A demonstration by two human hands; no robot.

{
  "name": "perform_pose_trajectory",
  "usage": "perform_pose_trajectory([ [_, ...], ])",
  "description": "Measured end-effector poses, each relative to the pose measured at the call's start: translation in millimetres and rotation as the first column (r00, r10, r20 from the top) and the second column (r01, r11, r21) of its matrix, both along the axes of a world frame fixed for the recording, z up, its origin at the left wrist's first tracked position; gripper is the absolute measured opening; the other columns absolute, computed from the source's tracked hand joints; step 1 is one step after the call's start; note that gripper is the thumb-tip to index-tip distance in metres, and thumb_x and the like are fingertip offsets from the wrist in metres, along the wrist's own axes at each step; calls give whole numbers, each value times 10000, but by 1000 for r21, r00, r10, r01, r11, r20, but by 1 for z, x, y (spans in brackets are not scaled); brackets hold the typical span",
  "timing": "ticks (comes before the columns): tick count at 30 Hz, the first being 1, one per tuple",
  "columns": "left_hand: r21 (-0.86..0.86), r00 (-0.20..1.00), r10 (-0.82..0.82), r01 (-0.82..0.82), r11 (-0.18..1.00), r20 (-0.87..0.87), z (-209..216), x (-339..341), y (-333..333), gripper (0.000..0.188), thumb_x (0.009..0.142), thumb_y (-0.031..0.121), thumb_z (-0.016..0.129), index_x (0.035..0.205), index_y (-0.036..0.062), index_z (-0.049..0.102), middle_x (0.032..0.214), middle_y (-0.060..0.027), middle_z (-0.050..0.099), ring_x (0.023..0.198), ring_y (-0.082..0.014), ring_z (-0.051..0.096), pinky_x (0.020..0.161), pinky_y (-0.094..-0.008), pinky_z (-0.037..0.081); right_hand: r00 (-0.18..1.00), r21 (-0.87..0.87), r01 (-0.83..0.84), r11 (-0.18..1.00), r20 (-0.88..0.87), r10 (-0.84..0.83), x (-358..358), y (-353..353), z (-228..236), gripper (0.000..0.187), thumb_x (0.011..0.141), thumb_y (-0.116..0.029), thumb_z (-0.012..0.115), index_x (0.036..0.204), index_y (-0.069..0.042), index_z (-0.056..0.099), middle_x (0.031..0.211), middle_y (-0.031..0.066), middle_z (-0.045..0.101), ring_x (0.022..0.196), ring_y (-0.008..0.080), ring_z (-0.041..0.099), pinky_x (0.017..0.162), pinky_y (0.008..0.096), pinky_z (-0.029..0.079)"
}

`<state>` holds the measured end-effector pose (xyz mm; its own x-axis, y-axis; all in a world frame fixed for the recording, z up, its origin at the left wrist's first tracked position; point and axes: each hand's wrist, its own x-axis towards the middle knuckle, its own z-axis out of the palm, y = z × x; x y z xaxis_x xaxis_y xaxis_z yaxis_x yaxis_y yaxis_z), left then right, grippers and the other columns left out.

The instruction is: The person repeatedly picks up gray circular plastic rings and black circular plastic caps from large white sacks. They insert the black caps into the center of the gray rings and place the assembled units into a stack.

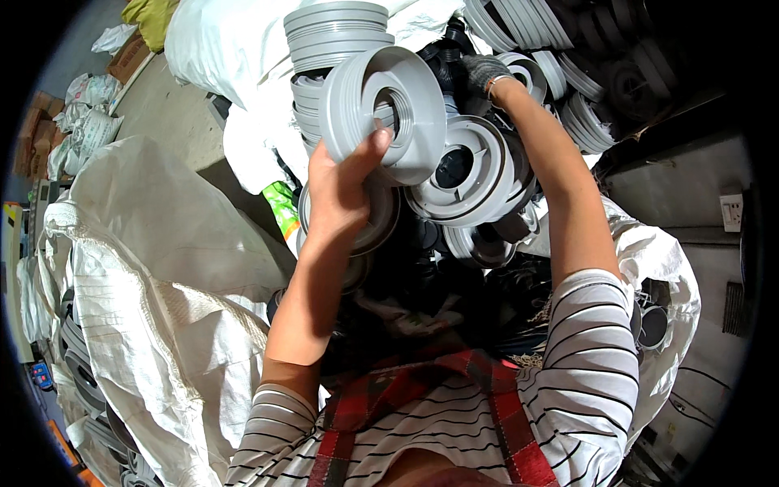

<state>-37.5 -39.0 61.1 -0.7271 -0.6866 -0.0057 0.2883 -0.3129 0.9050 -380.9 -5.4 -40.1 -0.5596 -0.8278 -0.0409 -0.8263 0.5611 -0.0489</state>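
Note:
My bare left hand point(345, 183) grips a light grey round plastic fitting point(337, 105) with a wide ribbed rim and a hole in its middle. The thumb lies over the inner rim of the hole. My right hand point(485, 71), in a dark grey glove, reaches into black plastic fittings point(445, 61) at the far side of the pile. Its fingertips are lost among the dark parts, so their grip does not show. Between my arms lies a grey disc-shaped fitting point(438, 199) with a black centre. A stack of grey ribbed rings point(337, 32) stands beyond my left hand.
More grey rings point(519, 24) are piled at the far right. A large white woven sack point(162, 268) stands on my left, another point(661, 252) on my right holding round parts. A wall socket point(731, 213) is on the right. Cartons point(36, 134) and bags point(89, 126) lie at the far left.

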Motion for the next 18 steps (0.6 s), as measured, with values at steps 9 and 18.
perform_pose_trajectory([
  [9, 154, 995, -80, 88, 984, -56, 4, 7, 14, 470, 884, 263, 533, 1189, -89, 472, 1116, -207, 572, 1003, -244, 566, 874, -345, 438, 904, -719, -388, 576, -176, 389, 167, 81, 124, 414, 714, -223, 755, 1067, -51, 622, 1093, 129, 612, 979, 237, 601, 839, 328, 479],
  [18, -463, 920, -379, 294, 836, -99, 21, 34, 29, 303, 913, 117, 468, 1143, -72, 523, 1053, -114, 606, 958, -164, 579, 855, -281, 442, 957, -445, -186, 876, 121, 265, 233, 116, 163, 757, 594, -327, 733, 1230, -12, 469, 1146, 231, 532, 1084, 366, 506, 943, 407, 415],
])
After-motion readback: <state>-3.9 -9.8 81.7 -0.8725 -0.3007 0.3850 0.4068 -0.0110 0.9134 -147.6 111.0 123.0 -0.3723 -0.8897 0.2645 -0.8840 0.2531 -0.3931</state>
